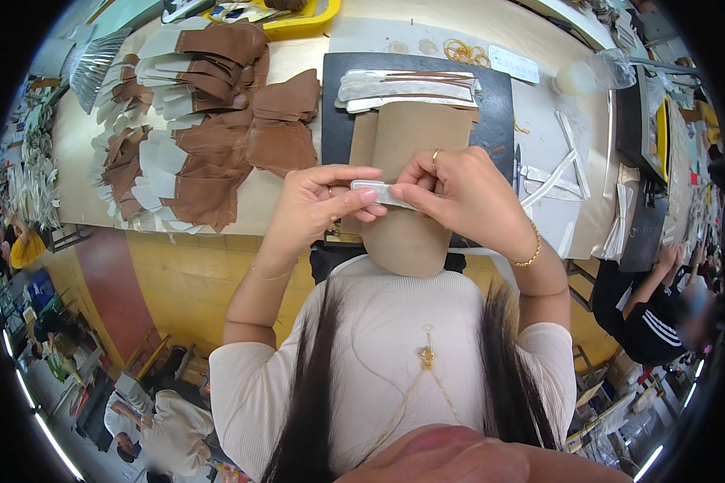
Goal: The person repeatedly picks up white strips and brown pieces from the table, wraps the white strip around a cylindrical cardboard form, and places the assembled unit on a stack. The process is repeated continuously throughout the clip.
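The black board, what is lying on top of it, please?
On the black board lie white strips, thin brown strips, a brown piece and a large tan piece; whatever the tan piece covers cannot be seen.

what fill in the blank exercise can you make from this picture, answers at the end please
1. Between the left hand and right hand, the thick gold bracelet is on the ____ wrist.
2. The number of hands holding the small pale strip is ____.
3. The stacked brown pieces lie to the ____ of the black board.

Missing words: right; two; left
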Demonstrator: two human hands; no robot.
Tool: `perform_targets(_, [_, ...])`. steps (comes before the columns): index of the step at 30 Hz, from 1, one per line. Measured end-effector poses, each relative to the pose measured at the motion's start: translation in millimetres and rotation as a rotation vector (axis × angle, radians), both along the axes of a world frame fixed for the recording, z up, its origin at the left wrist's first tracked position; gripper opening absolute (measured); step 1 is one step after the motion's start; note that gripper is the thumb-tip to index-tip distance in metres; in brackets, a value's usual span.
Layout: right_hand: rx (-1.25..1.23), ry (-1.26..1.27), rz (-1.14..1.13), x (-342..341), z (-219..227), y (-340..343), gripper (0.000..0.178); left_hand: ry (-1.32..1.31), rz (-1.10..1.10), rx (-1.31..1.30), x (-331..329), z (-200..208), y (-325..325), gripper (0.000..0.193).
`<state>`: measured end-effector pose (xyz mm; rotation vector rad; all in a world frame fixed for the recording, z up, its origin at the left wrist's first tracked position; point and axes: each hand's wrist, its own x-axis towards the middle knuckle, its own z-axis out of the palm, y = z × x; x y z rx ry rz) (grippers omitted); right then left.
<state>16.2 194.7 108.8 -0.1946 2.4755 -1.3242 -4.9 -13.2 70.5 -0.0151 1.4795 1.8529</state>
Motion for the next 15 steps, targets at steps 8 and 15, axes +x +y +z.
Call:
perform_targets(8, [0.007, -0.05, -0.005, 0.3, 3.0, 0.7, 0.019, 0.017, 0.008, -0.027, 1.0, -4.3, 0.4, 0.025])
perform_targets(15, [0.02, -0.018, -0.038, 11.3, 6.5, 13.5, 0.019, 0.027, 0.025, 0.044, -0.1, -10.8, 0.1, 0.023])
